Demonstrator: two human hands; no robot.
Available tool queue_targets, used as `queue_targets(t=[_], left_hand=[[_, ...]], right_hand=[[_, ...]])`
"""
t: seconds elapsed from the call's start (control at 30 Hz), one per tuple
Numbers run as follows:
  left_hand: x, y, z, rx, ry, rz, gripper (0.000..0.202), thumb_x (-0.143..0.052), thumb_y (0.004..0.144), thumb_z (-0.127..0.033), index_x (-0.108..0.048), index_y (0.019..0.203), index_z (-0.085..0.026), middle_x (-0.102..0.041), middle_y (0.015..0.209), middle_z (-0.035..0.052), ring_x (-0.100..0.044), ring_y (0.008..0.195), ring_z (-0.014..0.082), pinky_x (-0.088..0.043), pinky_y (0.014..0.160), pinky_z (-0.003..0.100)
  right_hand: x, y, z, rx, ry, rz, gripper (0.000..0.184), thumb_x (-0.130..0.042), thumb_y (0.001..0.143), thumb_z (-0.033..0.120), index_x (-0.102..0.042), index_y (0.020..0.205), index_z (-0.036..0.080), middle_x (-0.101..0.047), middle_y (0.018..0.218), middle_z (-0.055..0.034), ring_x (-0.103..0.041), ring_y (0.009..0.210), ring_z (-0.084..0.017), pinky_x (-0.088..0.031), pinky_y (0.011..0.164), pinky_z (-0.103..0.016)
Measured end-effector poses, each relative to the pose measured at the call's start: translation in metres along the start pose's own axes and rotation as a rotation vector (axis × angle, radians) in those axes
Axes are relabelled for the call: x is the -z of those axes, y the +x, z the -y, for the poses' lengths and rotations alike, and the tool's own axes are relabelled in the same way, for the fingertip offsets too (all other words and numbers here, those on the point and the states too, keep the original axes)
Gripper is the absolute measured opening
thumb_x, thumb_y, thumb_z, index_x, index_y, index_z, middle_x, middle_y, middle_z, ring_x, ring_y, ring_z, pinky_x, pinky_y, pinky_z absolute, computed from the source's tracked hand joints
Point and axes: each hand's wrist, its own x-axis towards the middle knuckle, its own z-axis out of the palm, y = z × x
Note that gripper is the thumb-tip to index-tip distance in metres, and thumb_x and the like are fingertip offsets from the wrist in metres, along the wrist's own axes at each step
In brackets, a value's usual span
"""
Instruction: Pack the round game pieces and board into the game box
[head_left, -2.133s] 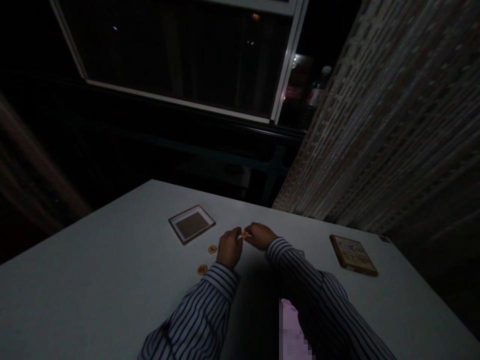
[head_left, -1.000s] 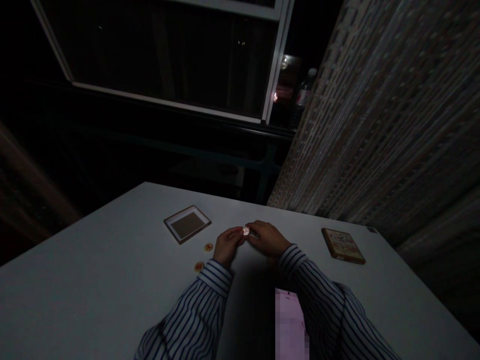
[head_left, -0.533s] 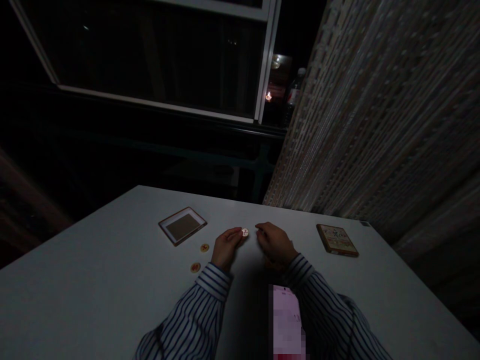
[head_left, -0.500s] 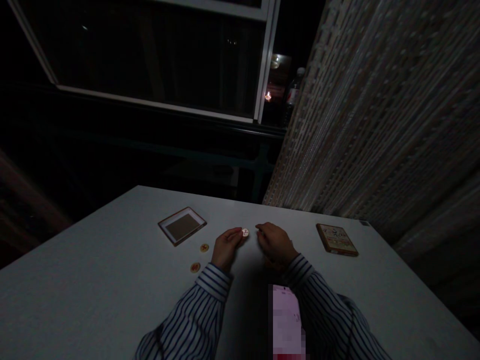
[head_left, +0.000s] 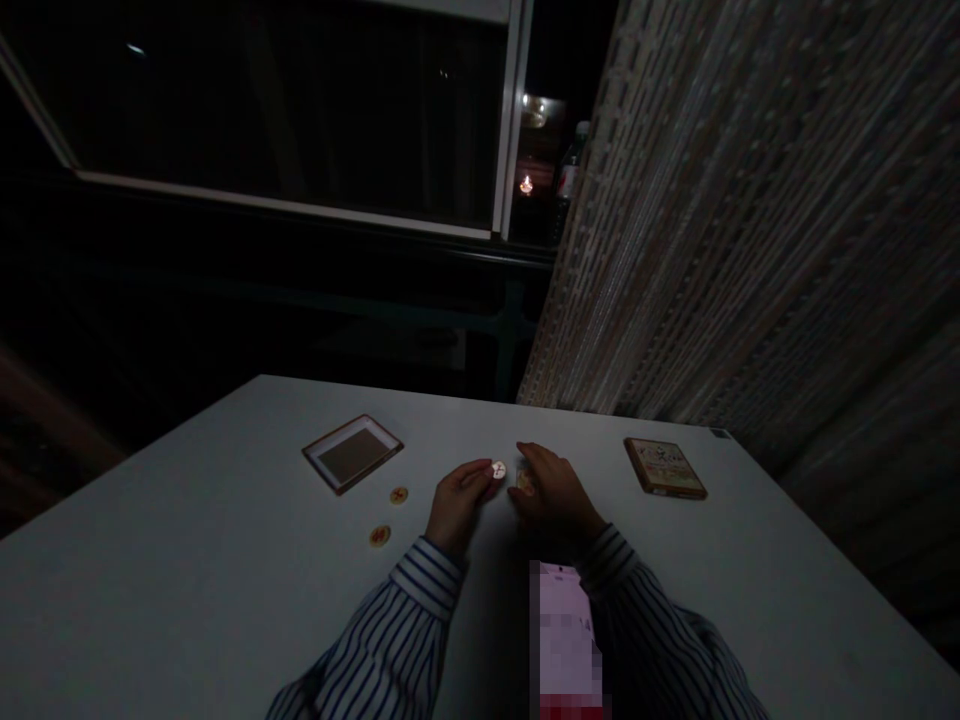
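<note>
My left hand (head_left: 456, 505) pinches a pale, brightly lit Chinese chess piece (head_left: 499, 470) between thumb and fingers, its marked face turned up toward me. Just to the right, my right hand (head_left: 559, 495) curves around a yellowish round piece (head_left: 526, 484), partly hidden by the fingers; whether more pieces lie in it I cannot tell. The two hands are close together but apart. On the table left of my left hand lie two wooden discs with red marks, an upper disc (head_left: 398, 495) and a lower disc (head_left: 379, 536).
A shallow open box (head_left: 372, 467) rests at the back left of the white table (head_left: 187, 560). A flat box with a printed picture (head_left: 666, 468) lies at the right. Near my right forearm is a lit phone (head_left: 566, 630). Behind the table hangs a string curtain (head_left: 675, 250).
My right hand has turned and opened a little, bringing the yellowish piece into view. My left hand still holds its piece, slightly nearer the right hand. The camera view has shifted slightly.
</note>
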Motion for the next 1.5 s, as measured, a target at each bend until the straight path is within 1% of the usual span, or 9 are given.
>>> queue_targets(t=[0.07,0.13,0.23,0.47,0.57,0.77,1.03,1.3,1.5], left_hand=[[-0.004,-0.002,0.000,0.019,-0.003,0.004,0.032,-0.078,0.058,-0.022,-0.067,0.085,-0.012,-0.072,0.083,0.0070,-0.066,0.077,0.0144,-0.051,0.078,0.026],[-0.008,-0.003,0.001,0.038,-0.010,0.004,0.031,-0.078,0.058,-0.022,-0.066,0.085,-0.012,-0.072,0.081,0.0061,-0.066,0.075,0.0134,-0.051,0.077,0.025],[-0.012,-0.004,0.004,0.057,-0.021,0.009,0.030,-0.078,0.058,-0.021,-0.066,0.085,-0.012,-0.072,0.081,0.0057,-0.066,0.074,0.0124,-0.051,0.077,0.024],[-0.023,-0.002,0.014,0.064,-0.029,0.042,0.031,-0.078,0.059,-0.023,-0.067,0.086,-0.012,-0.071,0.084,0.0074,-0.066,0.073,0.0129,-0.052,0.073,0.023],[-0.026,-0.004,0.019,0.056,-0.029,0.077,0.032,-0.078,0.058,-0.024,-0.067,0.085,-0.013,-0.072,0.084,0.0068,-0.066,0.075,0.0139,-0.052,0.075,0.024],[-0.023,-0.009,0.025,0.026,0.100,0.111,0.033,-0.077,0.059,-0.031,-0.070,0.086,-0.014,-0.072,0.082,0.0068,-0.067,0.079,0.0181,-0.053,0.076,0.028],[-0.020,-0.010,0.028,0.019,0.140,0.114,0.038,-0.075,0.059,-0.033,-0.071,0.092,-0.015,-0.071,0.094,0.0090,-0.065,0.089,0.0227,-0.050,0.086,0.035],[-0.020,-0.010,0.029,0.006,0.064,0.130,0.041,-0.073,0.065,-0.032,-0.067,0.101,-0.015,-0.069,0.103,0.0090,-0.063,0.098,0.0224,-0.046,0.093,0.035],[-0.017,-0.008,0.030,-0.008,0.077,0.114,0.039,-0.073,0.065,-0.032,-0.068,0.101,-0.017,-0.068,0.105,0.0075,-0.061,0.102,0.0218,-0.044,0.095,0.033]], right_hand=[[0.000,-0.003,-0.001,-0.028,0.052,-0.008,0.048,-0.057,0.077,0.034,-0.047,0.119,0.013,-0.057,0.117,-0.0143,-0.052,0.106,-0.024,-0.042,0.084,-0.038],[0.003,-0.006,0.000,-0.083,0.089,-0.018,0.030,-0.055,0.078,0.031,-0.053,0.103,0.015,-0.062,0.101,-0.0109,-0.057,0.092,-0.021,-0.044,0.078,-0.035],[0.006,-0.009,0.000,-0.162,0.114,-0.028,0.016,-0.053,0.079,0.028,-0.054,0.090,0.017,-0.063,0.086,-0.0070,-0.059,0.078,-0.018,-0.046,0.071,-0.031],[0.003,-0.019,-0.006,-0.164,0.119,-0.065,0.035,-0.050,0.083,0.029,-0.053,0.114,0.015,-0.063,0.103,-0.0118,-0.060,0.091,-0.020,-0.048,0.079,-0.034],[0.000,-0.021,-0.007,-0.171,0.120,-0.070,0.032,-0.046,0.085,0.028,-0.056,0.113,0.016,-0.065,0.101,-0.0114,-0.061,0.090,-0.021,-0.050,0.079,-0.035],[-0.008,-0.029,-0.012,-0.087,0.210,-0.050,0.034,-0.043,0.088,0.028,-0.055,0.118,0.020,-0.065,0.107,-0.0099,-0.060,0.098,-0.021,-0.049,0.083,-0.035],[-0.011,-0.029,-0.016,-0.066,0.264,-0.080,0.033,-0.046,0.087,0.031,-0.057,0.116,0.020,-0.066,0.107,-0.0101,-0.061,0.098,-0.021,-0.048,0.084,-0.036],[0.007,-0.010,-0.007,-0.086,0.220,0.023,0.026,-0.046,0.088,0.032,-0.062,0.105,0.020,-0.068,0.096,-0.0075,-0.062,0.088,-0.018,-0.048,0.077,-0.030],[0.010,-0.004,-0.009,-0.095,0.181,0.083,0.023,-0.051,0.085,0.034,-0.064,0.099,0.021,-0.068,0.094,-0.0071,-0.061,0.084,-0.019,-0.047,0.073,-0.030]])
